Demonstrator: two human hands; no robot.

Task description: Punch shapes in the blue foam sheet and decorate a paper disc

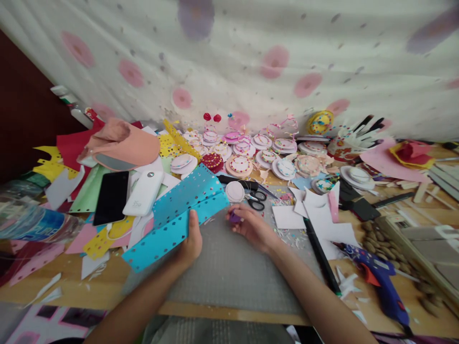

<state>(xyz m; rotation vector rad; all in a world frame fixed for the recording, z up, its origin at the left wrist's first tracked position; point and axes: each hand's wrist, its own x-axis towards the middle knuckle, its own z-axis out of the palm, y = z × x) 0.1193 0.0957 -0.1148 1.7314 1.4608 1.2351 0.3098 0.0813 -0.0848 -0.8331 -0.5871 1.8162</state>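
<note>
My left hand point(192, 240) grips a folded sheet of bright blue paper point(168, 217) covered with small punched holes, thumb on top and fingers underneath. The sheet slants up to the right. My right hand point(253, 228) is closed around a small purple craft punch point(234, 217), partly hidden by the fingers. It is just right of the paper's far end and apart from it. Beyond my right hand lie a round white disc point(234, 191) and black-handled scissors point(256, 199). Both hands are above a grey cutting mat point(229, 272).
Several small decorated paper hats point(239, 165) line the back. A phone point(112, 197), white power bank point(143, 193), peach cap point(118, 143) and bottle point(39, 222) are at left. Right are a blue glue gun point(380, 274), a dark pen point(321, 255) and white paper scraps point(322, 215).
</note>
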